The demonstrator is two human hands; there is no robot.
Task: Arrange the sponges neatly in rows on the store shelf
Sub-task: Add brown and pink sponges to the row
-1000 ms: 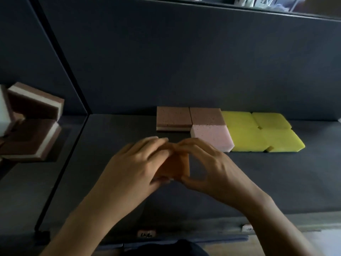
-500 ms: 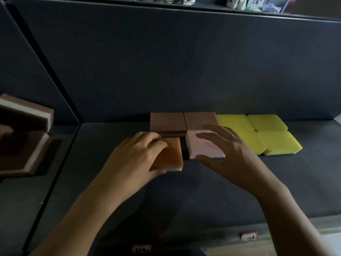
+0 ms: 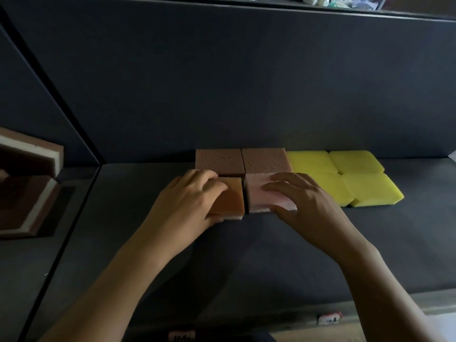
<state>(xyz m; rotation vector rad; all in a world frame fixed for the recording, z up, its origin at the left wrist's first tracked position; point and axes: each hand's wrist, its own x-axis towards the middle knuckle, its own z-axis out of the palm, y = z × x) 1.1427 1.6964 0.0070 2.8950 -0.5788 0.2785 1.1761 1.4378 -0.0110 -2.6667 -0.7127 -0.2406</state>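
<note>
On the dark shelf (image 3: 271,255) lies a block of sponges. Two brown speckled sponges (image 3: 219,160) sit at the back, side by side. An orange sponge (image 3: 230,199) lies in front of the left one, and my left hand (image 3: 190,198) rests on its left part with the thumb at its front edge. To its right a pink sponge (image 3: 256,196) lies flat with my right hand (image 3: 303,201) spread over it, fingers on top and thumb at the front. A thin gap separates orange and pink. Several yellow sponges (image 3: 345,176) fill the right in two rows.
A glossy side panel (image 3: 37,193) at the left mirrors brown-and-white sponges. The shelf's back wall (image 3: 246,82) rises right behind the rows. Price tags (image 3: 329,318) sit on the front edge. An upper shelf with goods (image 3: 333,1) runs along the top.
Both hands held the orange sponge in front of the rows; now it lies down in front of the left brown sponge. My right hand has moved onto the pink sponge.
</note>
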